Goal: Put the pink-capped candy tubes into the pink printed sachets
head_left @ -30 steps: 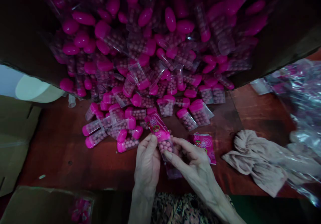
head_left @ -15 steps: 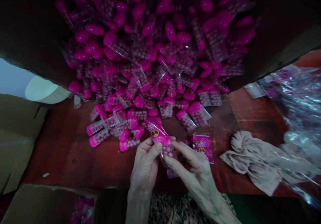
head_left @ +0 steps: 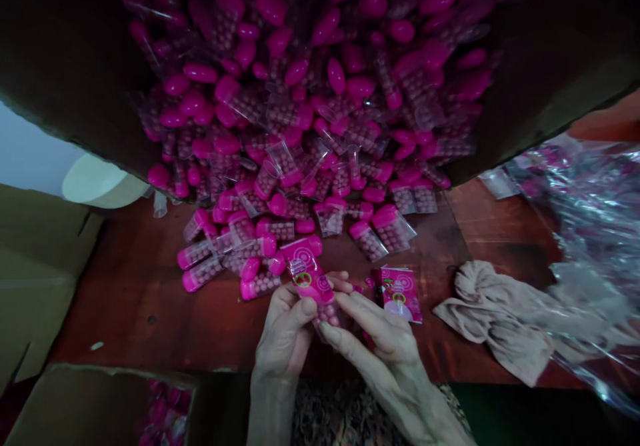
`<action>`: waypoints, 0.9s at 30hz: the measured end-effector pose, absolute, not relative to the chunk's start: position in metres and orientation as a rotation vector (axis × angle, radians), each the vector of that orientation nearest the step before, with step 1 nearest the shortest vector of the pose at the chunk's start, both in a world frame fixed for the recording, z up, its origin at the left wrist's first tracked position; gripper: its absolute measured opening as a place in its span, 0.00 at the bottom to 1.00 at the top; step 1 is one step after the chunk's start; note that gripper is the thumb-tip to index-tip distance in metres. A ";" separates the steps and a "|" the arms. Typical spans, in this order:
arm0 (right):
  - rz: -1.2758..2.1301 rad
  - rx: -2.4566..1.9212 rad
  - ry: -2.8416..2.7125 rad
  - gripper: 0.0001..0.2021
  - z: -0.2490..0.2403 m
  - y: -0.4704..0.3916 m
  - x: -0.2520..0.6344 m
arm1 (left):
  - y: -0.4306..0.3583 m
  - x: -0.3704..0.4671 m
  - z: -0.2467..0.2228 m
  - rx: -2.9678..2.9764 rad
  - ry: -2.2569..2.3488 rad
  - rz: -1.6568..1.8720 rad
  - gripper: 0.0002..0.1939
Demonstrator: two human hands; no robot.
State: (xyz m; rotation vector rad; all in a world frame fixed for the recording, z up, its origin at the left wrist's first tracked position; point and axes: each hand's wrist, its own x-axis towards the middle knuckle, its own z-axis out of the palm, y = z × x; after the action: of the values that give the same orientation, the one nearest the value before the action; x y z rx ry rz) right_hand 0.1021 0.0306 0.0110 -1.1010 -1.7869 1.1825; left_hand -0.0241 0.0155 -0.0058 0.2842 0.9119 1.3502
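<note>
The left hand [head_left: 284, 331] and the right hand [head_left: 384, 341] are both clamped on a clear plastic container of pink balls [head_left: 328, 314], held above the reddish-brown table [head_left: 210, 329]; a glossy pink printed wrapper [head_left: 307, 274] covers its far end. Beyond lies a heap of similar pink-capped containers [head_left: 303, 117]. To the right, a stack of flat pink printed wrappers [head_left: 402, 294] lies near a crumpled beige cloth [head_left: 505, 329].

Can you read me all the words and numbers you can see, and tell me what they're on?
I can't read any word, brand or number for sure.
Pink printed wrapper, held with a container of pink balls in the left hand and right hand: pale lettering, too small and blurred to read.
Flat pink packets, beside the right hand: lettering too small and blurred.
</note>
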 end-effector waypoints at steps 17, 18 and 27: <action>1.210 -1.313 -1.722 0.16 -0.005 0.016 0.094 | 0.013 -0.013 0.002 0.018 1.074 1.524 0.09; 1.227 -1.306 -1.741 0.15 -0.004 0.014 0.092 | 0.014 -0.013 0.003 0.017 1.083 1.532 0.09; 1.367 -1.215 -1.681 0.10 0.004 0.014 0.083 | 0.008 -0.002 0.007 0.033 1.099 1.520 0.09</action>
State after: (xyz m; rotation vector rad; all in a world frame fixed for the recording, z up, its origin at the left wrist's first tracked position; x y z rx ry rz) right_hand 0.0831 0.0136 0.0038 -1.2149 -1.6811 1.3673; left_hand -0.0016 0.0082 0.0075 0.0335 1.0992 1.5197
